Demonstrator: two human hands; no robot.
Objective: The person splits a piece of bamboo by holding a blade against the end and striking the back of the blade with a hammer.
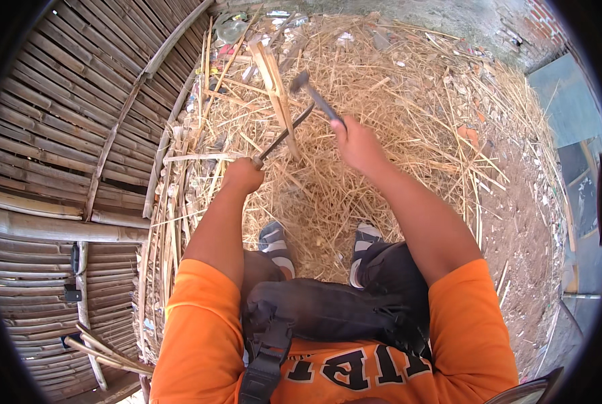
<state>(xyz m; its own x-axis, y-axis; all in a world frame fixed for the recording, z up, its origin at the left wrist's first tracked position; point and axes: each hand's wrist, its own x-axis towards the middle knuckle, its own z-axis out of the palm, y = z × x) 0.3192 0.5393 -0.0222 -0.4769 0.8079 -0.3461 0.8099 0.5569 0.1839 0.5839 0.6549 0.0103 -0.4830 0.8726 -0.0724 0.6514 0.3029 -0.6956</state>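
My left hand (244, 176) is closed around the handle of a long dark blade, a machete (289, 132), which slants up and to the right. The blade crosses a split piece of bamboo (274, 84) that stands tilted on the straw; whether the edge is sunk into it I cannot tell. My right hand (359, 145) grips a hammer (320, 99), its dark head raised up and to the left, just right of the bamboo and apart from the blade.
Loose straw and bamboo shavings (381, 101) cover the ground around my feet. A bamboo slat wall (79, 121) runs along the left, with long strips (169, 249) lying beside it. Bare earth (516, 222) and blue-grey panels (570, 108) are at the right.
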